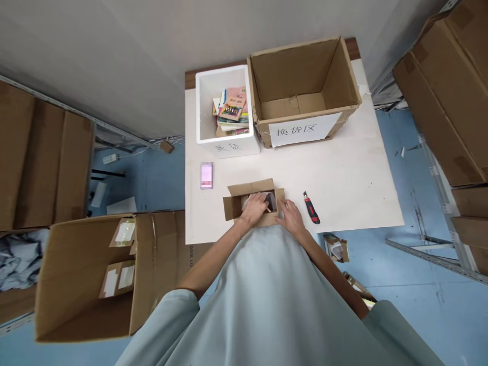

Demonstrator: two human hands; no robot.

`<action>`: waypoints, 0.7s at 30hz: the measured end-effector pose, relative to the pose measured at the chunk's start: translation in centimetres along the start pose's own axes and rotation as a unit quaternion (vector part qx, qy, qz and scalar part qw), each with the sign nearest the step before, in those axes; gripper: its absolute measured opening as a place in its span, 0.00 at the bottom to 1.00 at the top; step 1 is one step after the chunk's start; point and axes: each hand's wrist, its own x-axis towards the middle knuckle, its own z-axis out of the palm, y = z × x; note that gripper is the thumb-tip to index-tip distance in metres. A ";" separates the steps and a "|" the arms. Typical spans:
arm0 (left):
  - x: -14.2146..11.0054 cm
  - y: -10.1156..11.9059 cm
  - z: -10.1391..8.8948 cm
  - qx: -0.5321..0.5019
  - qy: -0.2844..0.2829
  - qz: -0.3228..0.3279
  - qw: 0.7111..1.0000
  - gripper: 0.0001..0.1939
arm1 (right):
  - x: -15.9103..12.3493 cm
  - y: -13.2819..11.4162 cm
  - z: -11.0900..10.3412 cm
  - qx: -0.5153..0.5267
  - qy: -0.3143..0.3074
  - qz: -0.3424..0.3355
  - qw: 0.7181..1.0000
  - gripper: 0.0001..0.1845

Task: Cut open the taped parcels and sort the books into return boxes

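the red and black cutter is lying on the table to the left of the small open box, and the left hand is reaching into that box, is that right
Not quite: the head view shows the red and black cutter to the right of the small open box. It does lie on the table, and the left hand is reaching into that box.

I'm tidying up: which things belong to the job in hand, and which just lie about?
In use: small open box, left hand inside, right hand at a flap.

Probably just lying about: red-black cutter, blurred phone-like item, white bin, booklets, large carton.
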 end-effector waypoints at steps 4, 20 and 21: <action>-3.1 -0.2 -2.7 -0.053 0.070 -0.044 0.995 0.16 | 0.0 0.1 -0.4 0.034 0.002 0.005 0.999 0.41; -7.7 -0.5 -10.0 -0.665 0.246 -0.214 0.672 0.28 | 3.2 -7.4 -10.8 0.470 0.115 0.051 0.874 0.28; -7.9 -0.4 -10.0 -0.674 0.243 -0.219 0.662 0.28 | 3.5 -7.9 -11.5 0.453 0.126 0.058 0.881 0.27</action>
